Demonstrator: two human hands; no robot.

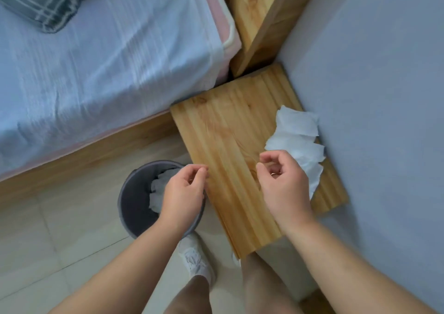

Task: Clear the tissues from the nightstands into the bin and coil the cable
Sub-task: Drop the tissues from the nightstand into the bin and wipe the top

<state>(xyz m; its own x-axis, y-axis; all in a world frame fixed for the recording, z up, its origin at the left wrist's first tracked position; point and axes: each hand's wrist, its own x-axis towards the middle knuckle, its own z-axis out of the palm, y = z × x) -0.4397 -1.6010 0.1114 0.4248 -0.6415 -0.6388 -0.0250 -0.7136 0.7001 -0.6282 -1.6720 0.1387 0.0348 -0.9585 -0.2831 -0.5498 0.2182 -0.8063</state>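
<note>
1. Bedding comes first by size: the bed (96, 73) with its pale sheet lies beyond and to the left of the left hand, clear of the work, with a plaid pillow (40, 1) at its far corner.

2. Wall (384, 97) runs along the far right of the right hand; the nightstand is pushed into this corner, which is probably why the tissues have ended up bunched against it.

3. Nightstand (228, 145), a slatted wooden top, sits under and ahead of the right hand. Most of its surface is bare.

4. Bin (134, 203), grey and round, stands on the tiled floor directly beneath the left hand, touching or just beside the nightstand's near edge. Placed so, a tissue needs only a short carry off the top. White tissue in the bin (156, 193) shows beside the left wrist.

5. Tissues (298, 135), crumpled and white, lie on the nightstand just beyond and right of the right hand, against the wall; part of the pile is hidden behind the knuckles.

6. Right hand (283, 184) hovers over the nightstand, fingers loosely curled, gripping nothing I can see, seemingly poised to reach for the pile.

7. Left hand (185, 188) hangs over the bin, fingers slackly curled and empty, as a hand looks after a drop.

8. No cable is in view.
</note>
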